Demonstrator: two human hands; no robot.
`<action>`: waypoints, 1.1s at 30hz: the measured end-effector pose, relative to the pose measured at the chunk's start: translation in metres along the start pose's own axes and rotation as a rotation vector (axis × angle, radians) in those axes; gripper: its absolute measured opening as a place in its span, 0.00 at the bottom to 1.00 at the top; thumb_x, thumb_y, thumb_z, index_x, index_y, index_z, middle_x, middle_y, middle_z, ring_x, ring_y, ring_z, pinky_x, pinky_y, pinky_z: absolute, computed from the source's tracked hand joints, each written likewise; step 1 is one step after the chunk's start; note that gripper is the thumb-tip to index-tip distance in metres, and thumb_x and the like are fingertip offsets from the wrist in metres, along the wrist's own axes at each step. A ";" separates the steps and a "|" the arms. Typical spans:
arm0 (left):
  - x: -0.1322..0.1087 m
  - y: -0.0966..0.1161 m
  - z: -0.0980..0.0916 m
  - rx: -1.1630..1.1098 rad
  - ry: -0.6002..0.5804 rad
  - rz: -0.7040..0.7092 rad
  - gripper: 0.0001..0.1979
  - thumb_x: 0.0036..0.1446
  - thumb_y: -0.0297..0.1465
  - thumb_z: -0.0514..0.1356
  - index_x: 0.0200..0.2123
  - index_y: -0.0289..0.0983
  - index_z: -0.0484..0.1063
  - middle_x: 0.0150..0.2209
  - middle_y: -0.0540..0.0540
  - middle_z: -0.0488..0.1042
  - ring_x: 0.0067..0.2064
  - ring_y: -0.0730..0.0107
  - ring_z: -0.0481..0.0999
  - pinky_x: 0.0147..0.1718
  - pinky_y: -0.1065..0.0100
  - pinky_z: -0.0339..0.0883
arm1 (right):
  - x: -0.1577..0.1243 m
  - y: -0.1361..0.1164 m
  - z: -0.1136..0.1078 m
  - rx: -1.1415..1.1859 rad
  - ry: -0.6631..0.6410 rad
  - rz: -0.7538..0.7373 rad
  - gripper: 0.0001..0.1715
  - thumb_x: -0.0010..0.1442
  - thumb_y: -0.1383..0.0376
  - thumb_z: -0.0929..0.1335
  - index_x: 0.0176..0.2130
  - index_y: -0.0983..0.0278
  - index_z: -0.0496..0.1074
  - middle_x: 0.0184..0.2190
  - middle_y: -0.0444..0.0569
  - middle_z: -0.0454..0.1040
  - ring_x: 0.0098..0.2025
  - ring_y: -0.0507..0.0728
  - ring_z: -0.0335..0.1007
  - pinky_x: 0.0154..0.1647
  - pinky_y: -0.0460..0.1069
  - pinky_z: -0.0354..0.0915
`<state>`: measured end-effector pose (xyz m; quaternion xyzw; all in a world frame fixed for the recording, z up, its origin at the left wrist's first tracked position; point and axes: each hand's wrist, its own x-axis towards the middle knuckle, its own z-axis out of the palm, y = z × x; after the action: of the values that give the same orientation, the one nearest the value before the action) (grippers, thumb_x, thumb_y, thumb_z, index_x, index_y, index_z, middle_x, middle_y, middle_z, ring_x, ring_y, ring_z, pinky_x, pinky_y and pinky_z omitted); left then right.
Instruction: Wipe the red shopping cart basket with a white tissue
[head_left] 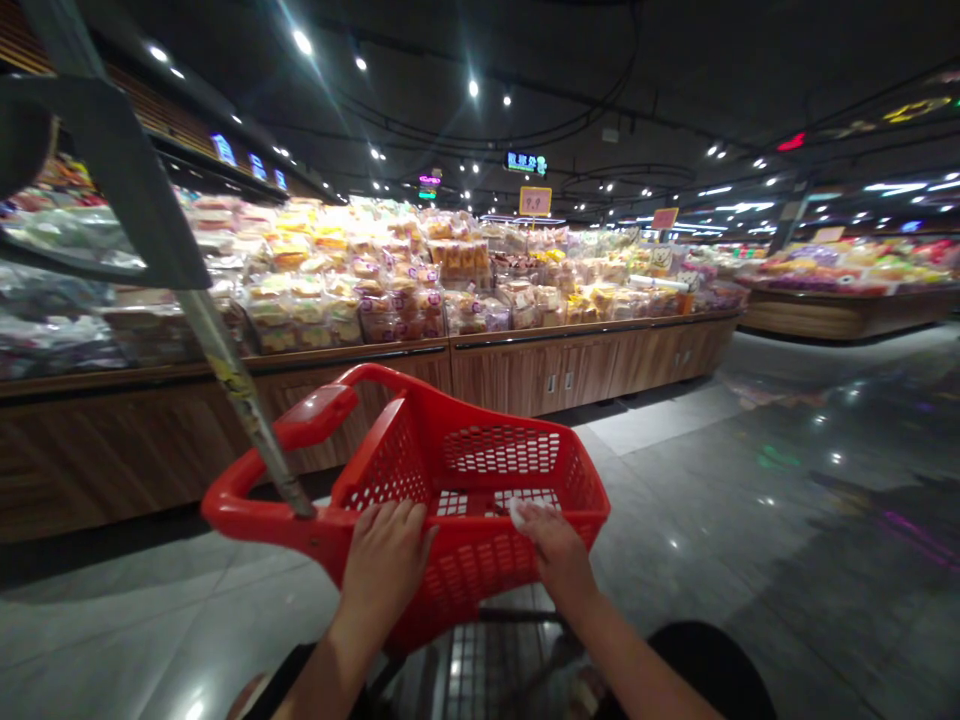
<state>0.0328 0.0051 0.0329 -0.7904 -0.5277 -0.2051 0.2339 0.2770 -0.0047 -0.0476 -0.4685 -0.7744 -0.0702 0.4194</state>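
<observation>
The left hand (386, 570) is closed over the near rim of a red basket (457, 410), fingers curled down onto the plastic mesh. The right hand (549, 555) grips the same rim a little further along, just beside the left, and its fingertips (525, 517) press on a small white scrap (517, 513). It may be a tissue or a wipe, though the view is too poor to be sure. Neither grip is loose: both hands hold the basket and nothing else shows in them.

The basket sits on a wire cart (457, 670), and its floor shows no goods, only red lattice. A grey pole (232, 370) with a yellow sticker rises from the basket's left rim and runs up to a flat grey bracket (97, 170) at the top left of the view. Dark clothing (712, 670) shows below the right forearm.

Ahead and to the left, a long worktop (570, 370) with a wood front is heaped along its top with bagged bread (390, 300). A yellow price sign (535, 201) stands above the pile (it seems to read 9.9). A second stand (847, 315) sits well apart at the right, across polished grey floor tiles (750, 480).
</observation>
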 end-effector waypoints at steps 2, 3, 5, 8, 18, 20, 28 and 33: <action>-0.002 -0.001 0.000 0.016 -0.015 -0.015 0.09 0.58 0.32 0.51 0.35 0.38 0.70 0.36 0.44 0.75 0.42 0.58 0.71 0.49 0.56 0.54 | -0.009 0.019 -0.016 -0.031 0.015 0.065 0.27 0.53 0.79 0.58 0.47 0.61 0.72 0.49 0.48 0.74 0.53 0.55 0.67 0.56 0.56 0.61; -0.002 -0.001 0.001 0.023 -0.022 -0.020 0.09 0.58 0.31 0.51 0.34 0.38 0.70 0.35 0.44 0.75 0.42 0.58 0.71 0.49 0.55 0.54 | -0.010 0.025 -0.024 -0.047 0.039 0.101 0.26 0.53 0.79 0.58 0.45 0.62 0.73 0.48 0.49 0.74 0.53 0.56 0.67 0.55 0.57 0.62; -0.002 -0.002 0.001 0.033 -0.020 -0.028 0.09 0.57 0.31 0.51 0.35 0.37 0.70 0.35 0.44 0.75 0.42 0.57 0.71 0.49 0.55 0.53 | -0.005 0.031 -0.038 -0.089 0.119 0.162 0.23 0.53 0.77 0.59 0.42 0.62 0.75 0.49 0.49 0.73 0.54 0.58 0.65 0.54 0.59 0.62; -0.001 -0.005 0.002 0.038 -0.011 -0.029 0.09 0.57 0.31 0.50 0.35 0.37 0.70 0.36 0.44 0.75 0.42 0.57 0.70 0.48 0.55 0.54 | 0.007 0.029 -0.047 -0.170 0.237 0.227 0.20 0.55 0.75 0.61 0.41 0.62 0.75 0.48 0.50 0.73 0.50 0.60 0.67 0.52 0.59 0.63; -0.002 0.001 0.000 0.051 -0.007 -0.049 0.09 0.56 0.31 0.51 0.33 0.37 0.71 0.35 0.43 0.75 0.41 0.57 0.70 0.48 0.55 0.54 | 0.006 -0.031 0.029 0.055 0.040 0.200 0.26 0.57 0.75 0.60 0.52 0.63 0.69 0.50 0.51 0.72 0.50 0.55 0.71 0.50 0.51 0.68; -0.002 0.001 -0.001 0.055 0.005 -0.054 0.08 0.56 0.31 0.52 0.33 0.37 0.71 0.34 0.42 0.75 0.41 0.56 0.71 0.48 0.55 0.54 | 0.019 -0.048 0.041 0.149 0.028 0.126 0.27 0.56 0.76 0.60 0.53 0.62 0.69 0.50 0.49 0.72 0.51 0.54 0.69 0.52 0.49 0.66; -0.003 -0.014 0.003 0.061 -0.015 -0.037 0.09 0.57 0.31 0.51 0.35 0.37 0.71 0.37 0.43 0.75 0.42 0.57 0.71 0.48 0.56 0.55 | 0.010 -0.026 0.029 0.100 0.023 0.194 0.25 0.57 0.75 0.61 0.52 0.61 0.70 0.52 0.50 0.71 0.52 0.55 0.69 0.52 0.51 0.67; -0.003 -0.021 0.007 0.079 -0.020 -0.029 0.10 0.57 0.32 0.51 0.35 0.38 0.71 0.36 0.42 0.75 0.43 0.56 0.71 0.49 0.55 0.54 | -0.030 0.033 -0.015 -0.193 0.043 0.398 0.19 0.60 0.70 0.62 0.49 0.58 0.72 0.58 0.54 0.63 0.48 0.60 0.72 0.47 0.55 0.70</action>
<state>0.0124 0.0143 0.0293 -0.7749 -0.5490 -0.1797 0.2565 0.3174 -0.0141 -0.0688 -0.6484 -0.6474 -0.0699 0.3944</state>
